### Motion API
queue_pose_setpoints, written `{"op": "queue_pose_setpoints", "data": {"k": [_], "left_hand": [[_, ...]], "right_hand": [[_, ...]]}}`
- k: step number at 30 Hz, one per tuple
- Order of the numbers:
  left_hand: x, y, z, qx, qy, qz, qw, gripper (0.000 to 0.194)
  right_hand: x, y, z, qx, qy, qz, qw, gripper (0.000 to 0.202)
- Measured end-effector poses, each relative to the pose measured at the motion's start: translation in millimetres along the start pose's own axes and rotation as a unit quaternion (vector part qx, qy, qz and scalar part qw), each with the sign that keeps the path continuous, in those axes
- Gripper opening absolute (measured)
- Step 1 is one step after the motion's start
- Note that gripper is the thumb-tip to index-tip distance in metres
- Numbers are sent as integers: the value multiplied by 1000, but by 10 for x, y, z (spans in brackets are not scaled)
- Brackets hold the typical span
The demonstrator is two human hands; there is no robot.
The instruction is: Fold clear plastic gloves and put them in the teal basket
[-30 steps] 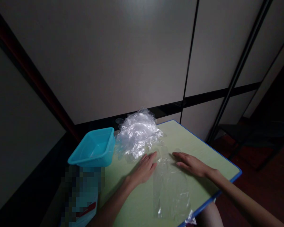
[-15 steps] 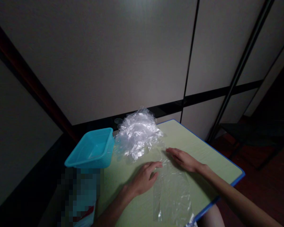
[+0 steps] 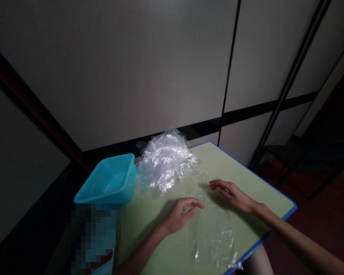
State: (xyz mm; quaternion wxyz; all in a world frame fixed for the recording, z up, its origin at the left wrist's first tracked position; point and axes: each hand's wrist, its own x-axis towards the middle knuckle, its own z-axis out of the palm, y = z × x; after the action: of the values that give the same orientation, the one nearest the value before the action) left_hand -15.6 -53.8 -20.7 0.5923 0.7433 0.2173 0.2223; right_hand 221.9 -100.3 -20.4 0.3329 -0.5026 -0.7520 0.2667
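Observation:
A clear plastic glove [image 3: 212, 233], thin and wrinkled, is spread flat on the pale green table, its finger-like ends toward the far side. Over its left edge hovers my left hand [image 3: 182, 215], fingers curved, thumb apart, nothing held. On the other side my right hand [image 3: 232, 194] is just above the glove's upper right part, fingers stretched out and apart from the film. Behind both hands rises a shiny heap of crumpled clear plastic gloves [image 3: 167, 160].
A turquoise plastic basin [image 3: 106, 181] stands left of the heap at the table's edge. The table [image 3: 255, 194] has a blue rim. Cabinet panels [image 3: 160, 76] rise behind it. A dark chair [image 3: 312, 156] stands at the right.
My right hand has lifted slightly and moved right, away from the plastic. My left hand has shifted a little to the right. The glove lies almost as before.

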Motion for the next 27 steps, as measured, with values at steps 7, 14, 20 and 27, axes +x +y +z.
{"op": "queue_pose_setpoints", "data": {"k": [7,14,20,27], "left_hand": [[411,-239,2,-204,-54,-38,977,40],[513,-364,65,-283,-57,-50,956,37],[436,-298,40,-314,-65,-41,946,39],[424,-299,67,-318,-88,-51,943,41]], "right_hand": [[5,-20,211,300,42,107,947,33],[23,157,325,288,58,129,947,43],[-36,59,246,280,59,129,949,43],[-112,27,308,274,25,141,951,47]]}}
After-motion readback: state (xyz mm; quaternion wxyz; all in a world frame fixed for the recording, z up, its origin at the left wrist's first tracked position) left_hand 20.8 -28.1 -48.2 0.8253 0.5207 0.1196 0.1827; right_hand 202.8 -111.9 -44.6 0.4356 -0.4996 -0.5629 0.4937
